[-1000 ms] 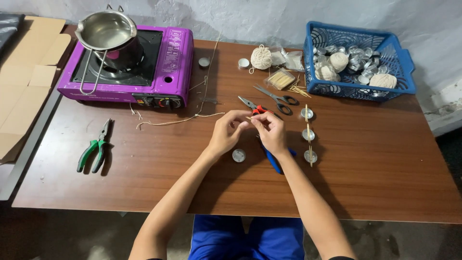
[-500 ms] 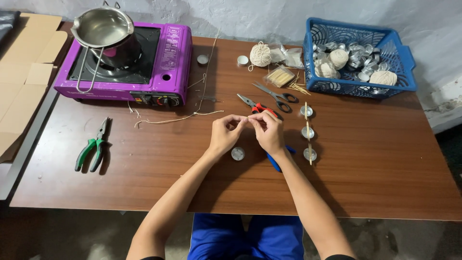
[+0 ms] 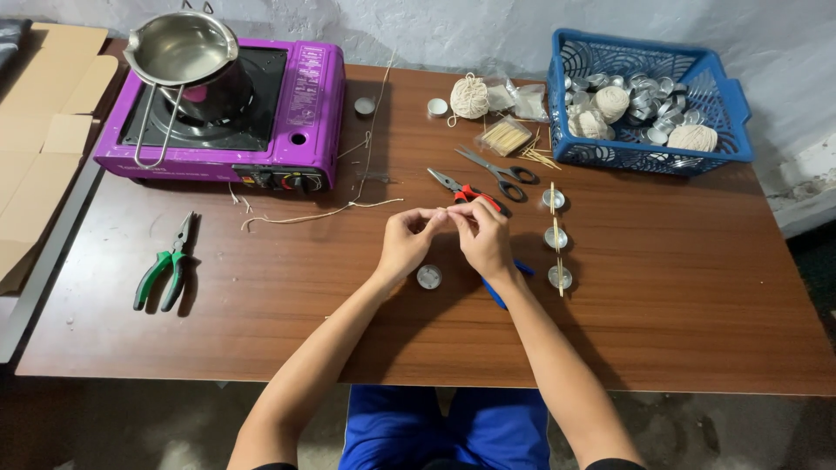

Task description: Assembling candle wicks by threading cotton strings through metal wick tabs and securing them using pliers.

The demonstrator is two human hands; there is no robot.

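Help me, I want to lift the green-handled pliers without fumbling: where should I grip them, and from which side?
Grip the green-handled pliers around both green handles, coming from above at the near end. They lie flat on the table, jaws pointing away toward the purple stove, handles slightly spread toward the person, with nothing crowding them.

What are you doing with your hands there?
The left hand and right hand meet fingertip to fingertip above the wooden table, pinching something too small to make out. A small metal cup sits just below them. Three more cups with sticks line up to the right.
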